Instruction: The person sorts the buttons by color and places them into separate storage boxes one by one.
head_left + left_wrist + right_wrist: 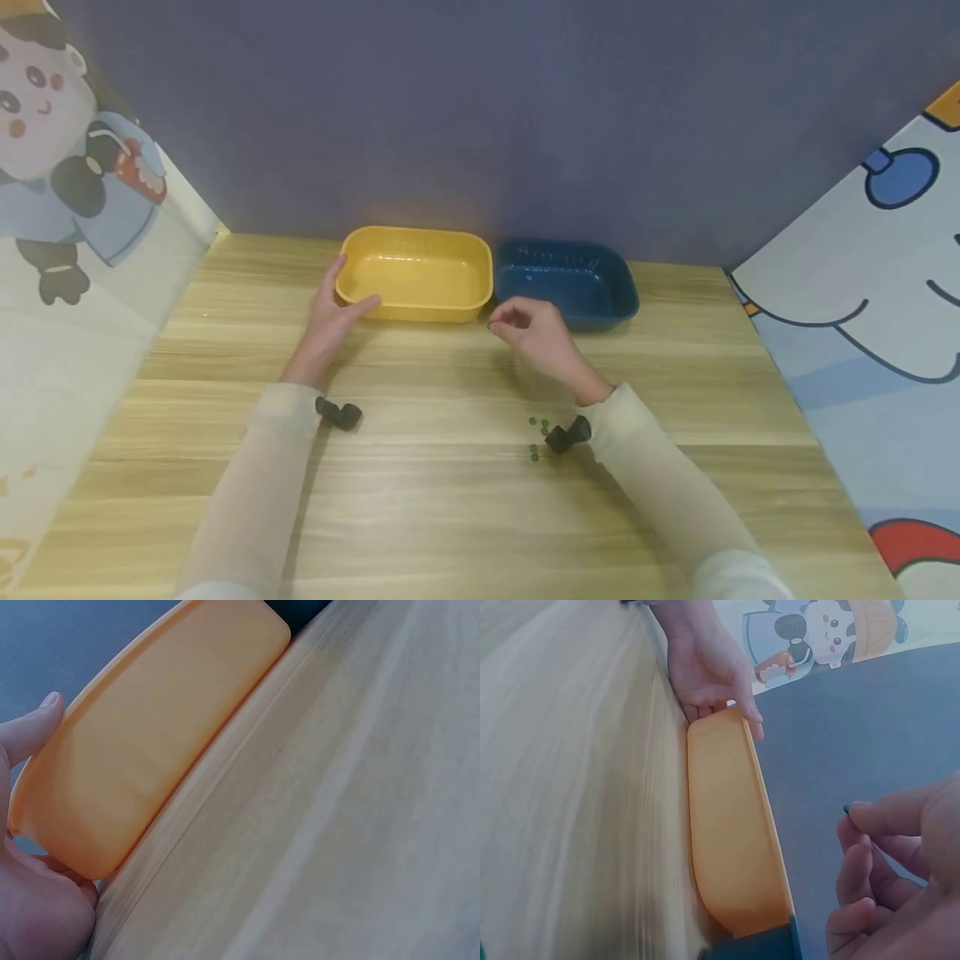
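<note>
Between fingertips [862,813], one green piece [846,809]

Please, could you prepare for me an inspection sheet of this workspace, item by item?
Surface: pale wood-grain table.
Job's things: yellow bin and blue bin side by side; several small green pieces on the table.
Clutter: nothing seen.
Hands: left hand grips the yellow bin's left end; right hand pinches a tiny green item.
Cables: nothing seen.
Surroundings: grey-blue wall behind, cartoon panels at both sides.
</note>
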Available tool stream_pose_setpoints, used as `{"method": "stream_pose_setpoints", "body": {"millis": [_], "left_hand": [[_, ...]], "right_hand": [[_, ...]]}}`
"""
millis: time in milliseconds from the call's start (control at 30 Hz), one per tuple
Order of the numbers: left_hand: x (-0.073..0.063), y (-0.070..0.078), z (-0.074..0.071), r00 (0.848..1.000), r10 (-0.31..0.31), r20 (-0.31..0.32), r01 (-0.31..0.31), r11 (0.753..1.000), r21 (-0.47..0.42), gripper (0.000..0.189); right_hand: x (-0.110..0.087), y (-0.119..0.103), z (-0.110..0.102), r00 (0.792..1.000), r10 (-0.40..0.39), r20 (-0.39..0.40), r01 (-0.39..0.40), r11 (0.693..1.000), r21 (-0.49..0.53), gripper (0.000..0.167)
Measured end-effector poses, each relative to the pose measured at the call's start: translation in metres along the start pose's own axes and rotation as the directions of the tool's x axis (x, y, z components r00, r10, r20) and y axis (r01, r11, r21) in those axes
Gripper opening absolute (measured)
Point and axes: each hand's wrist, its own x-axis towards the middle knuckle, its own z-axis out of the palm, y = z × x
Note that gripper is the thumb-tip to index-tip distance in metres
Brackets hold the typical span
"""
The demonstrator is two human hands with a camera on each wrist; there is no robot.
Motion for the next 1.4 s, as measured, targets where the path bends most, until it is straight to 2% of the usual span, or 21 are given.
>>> {"method": "stream_pose_setpoints", "body": {"millis": [100,233,333,467,700,800,933,967,1067,1267,1400], "left_hand": [[-0.004,0.007,0.000,1.000,-0.019,0.006,0.019,1.000,0.003,0.100],[-0.014,0.023,0.002,1.000,-0.019,0.016,0.018,1.000,0.008,0.098],[-0.018,0.030,0.003,1.000,-0.020,0.018,0.020,1.000,0.011,0.097],[-0.015,0.026,0.002,1.000,-0.029,0.010,0.029,1.000,0.003,0.098],[-0.002,0.002,-0.001,1.000,0.003,-0.010,-0.003,1.000,0.026,0.098],[-0.004,0.004,0.000,1.000,-0.001,-0.007,0.001,1.000,0.032,0.098],[-0.002,0.003,-0.001,1.000,-0.016,-0.003,0.016,1.000,0.026,0.099],[0.000,-0.002,-0.001,1.000,-0.013,-0.004,0.013,1.000,0.027,0.099],[0.001,-0.002,-0.001,1.000,-0.026,0.000,0.026,0.999,0.034,0.099],[-0.004,0.009,-0.001,0.998,-0.062,0.006,0.062,0.998,0.020,0.098],[-0.010,0.022,0.001,0.997,-0.070,0.018,0.070,0.998,-0.003,0.098]], "right_hand": [[0.007,0.001,0.002,1.000,0.025,-0.011,-0.025,1.000,0.019,0.007],[0.017,0.001,0.005,0.997,0.070,-0.039,-0.070,0.997,0.010,0.007],[0.027,0.000,0.008,0.994,0.094,-0.061,-0.095,0.996,-0.004,0.004],[0.042,-0.003,0.013,0.991,0.104,-0.080,-0.106,0.994,-0.019,0.003],[0.059,-0.004,0.018,0.988,0.122,-0.093,-0.129,0.988,-0.082,0.005],[0.063,-0.003,0.021,0.984,0.139,-0.111,-0.147,0.987,-0.067,0.007],[0.065,-0.004,0.022,0.976,0.167,-0.143,-0.176,0.983,-0.056,0.010],[0.065,-0.004,0.022,0.974,0.175,-0.144,-0.184,0.981,-0.055,0.011],[0.063,-0.002,0.021,0.974,0.175,-0.141,-0.183,0.982,-0.048,0.010],[0.060,0.000,0.019,0.982,0.152,-0.112,-0.158,0.986,-0.048,0.010],[0.050,0.001,0.014,0.992,0.103,-0.073,-0.108,0.992,-0.064,0.011]]}}
